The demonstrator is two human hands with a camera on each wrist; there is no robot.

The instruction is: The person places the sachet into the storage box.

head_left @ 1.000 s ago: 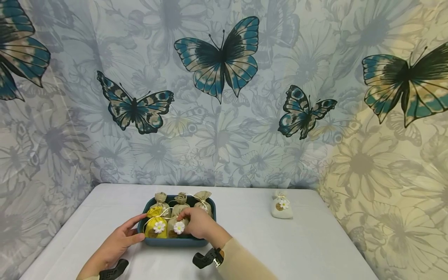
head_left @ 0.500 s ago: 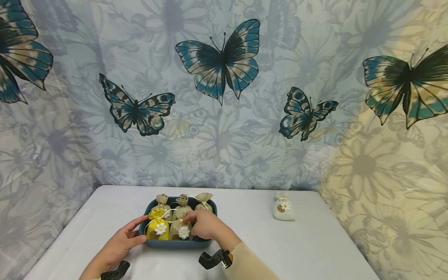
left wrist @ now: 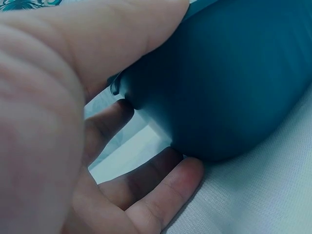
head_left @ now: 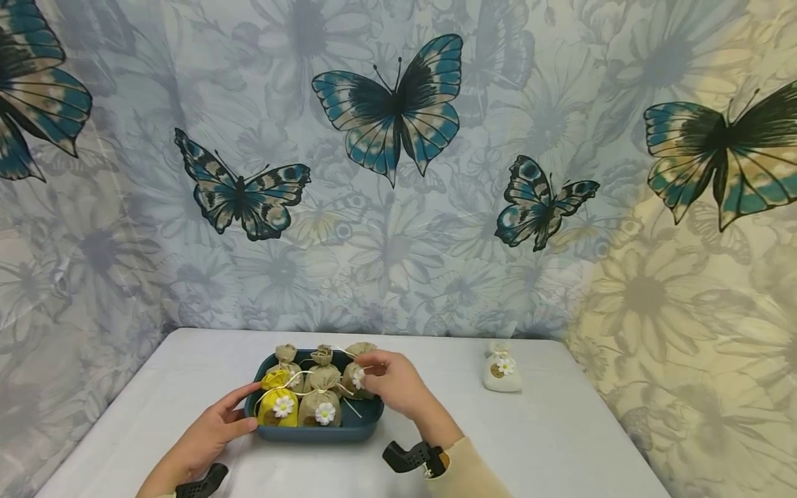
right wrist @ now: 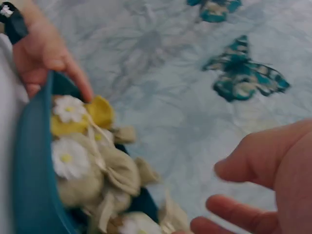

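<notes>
In the head view a blue tray [head_left: 311, 432] holds several small cloth sachets with drawstrings and white daisies. A yellow sachet [head_left: 277, 407] stands at front left, a beige sachet [head_left: 320, 401] beside it. Behind are more beige ones, including the back-right sachet [head_left: 356, 382]. My left hand [head_left: 214, 429] holds the tray's left end, thumb at the near side; the left wrist view shows fingertips against the tray wall [left wrist: 234, 83]. My right hand [head_left: 398, 384] hovers at the back-right sachet's neck, partly covering it. In the right wrist view its thumb and fingers are apart, nothing between them.
A white sachet [head_left: 501, 370] with a daisy stands alone on the right part of the white-covered table [head_left: 529, 443]. A butterfly-printed cloth [head_left: 386, 263] hangs behind the table. The tray's front-right corner [head_left: 361, 415] shows bare floor.
My right hand has let go of the front beige sachet and moved right and back, to the back-right sachet. The left hand stays at the tray's left end.
</notes>
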